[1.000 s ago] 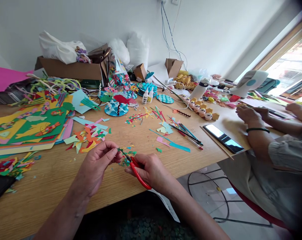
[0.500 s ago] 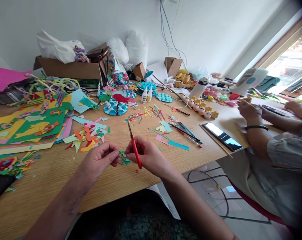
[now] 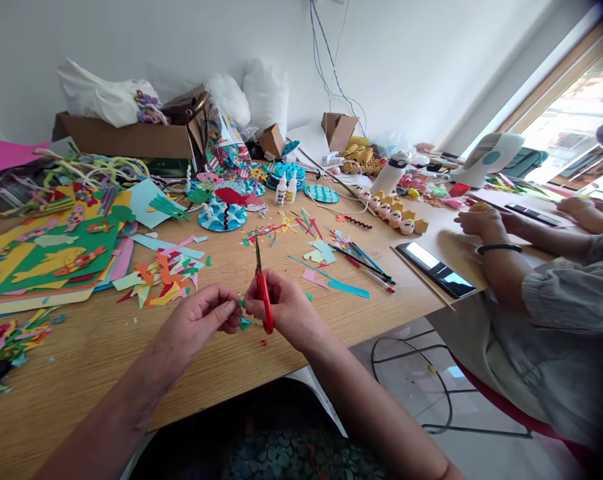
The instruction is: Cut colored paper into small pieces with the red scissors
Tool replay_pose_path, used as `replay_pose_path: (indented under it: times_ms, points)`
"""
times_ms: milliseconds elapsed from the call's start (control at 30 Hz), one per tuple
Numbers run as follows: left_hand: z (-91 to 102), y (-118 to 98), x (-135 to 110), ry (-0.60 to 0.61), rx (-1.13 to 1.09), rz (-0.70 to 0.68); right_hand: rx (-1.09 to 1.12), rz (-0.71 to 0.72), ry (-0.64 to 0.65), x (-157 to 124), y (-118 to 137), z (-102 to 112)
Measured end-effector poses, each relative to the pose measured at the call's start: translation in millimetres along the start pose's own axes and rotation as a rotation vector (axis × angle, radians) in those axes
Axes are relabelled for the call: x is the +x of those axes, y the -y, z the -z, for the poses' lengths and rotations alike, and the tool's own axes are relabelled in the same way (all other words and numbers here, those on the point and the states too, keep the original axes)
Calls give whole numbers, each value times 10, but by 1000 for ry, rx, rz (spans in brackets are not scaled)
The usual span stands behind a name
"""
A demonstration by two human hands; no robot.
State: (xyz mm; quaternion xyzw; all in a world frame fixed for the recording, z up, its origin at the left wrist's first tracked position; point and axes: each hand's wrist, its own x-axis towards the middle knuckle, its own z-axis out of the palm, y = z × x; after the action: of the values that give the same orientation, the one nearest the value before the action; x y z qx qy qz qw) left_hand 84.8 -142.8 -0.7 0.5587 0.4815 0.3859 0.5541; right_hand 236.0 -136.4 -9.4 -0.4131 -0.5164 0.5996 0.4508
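Observation:
In my right hand [image 3: 281, 310] is a pair of red-handled scissors [image 3: 264, 300], its dark blades pointing up and away from me. My left hand [image 3: 208, 313] is closed in a pinch just left of it, the fingertips of both hands almost meeting. Whatever the left fingers hold is too small to make out. Small green and teal paper bits [image 3: 244, 323] lie on the table beneath the fingertips. Beyond the hands, a red paper fish [image 3: 231, 196] stands on a dark twisted stem over a blue-and-white patterned disc [image 3: 216, 219].
Colourful paper scraps [image 3: 168, 273] and stacked card sheets [image 3: 76, 280] lie to the left. Two small glue bottles [image 3: 281, 190] stand behind. Coloured pencils [image 3: 364, 263], a phone [image 3: 435, 269] and a thin wooden stick [image 3: 424, 279] lie to the right, near another person's hands [image 3: 481, 223].
The view has turned slightly, so the table's contents shift left in the picture. The scissors now stand more upright in my right hand. My left hand keeps its pinch.

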Motion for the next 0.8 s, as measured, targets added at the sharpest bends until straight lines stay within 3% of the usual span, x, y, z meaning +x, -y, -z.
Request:
replay_pose_path:
  times_ms: [367,800]
  points:
    - [-88,5,126,14,91,-20,-76,59,-73,27,-107,51]
    - [-41,21,182,107,161,-31,-591,211,-69,-22,-47,206]
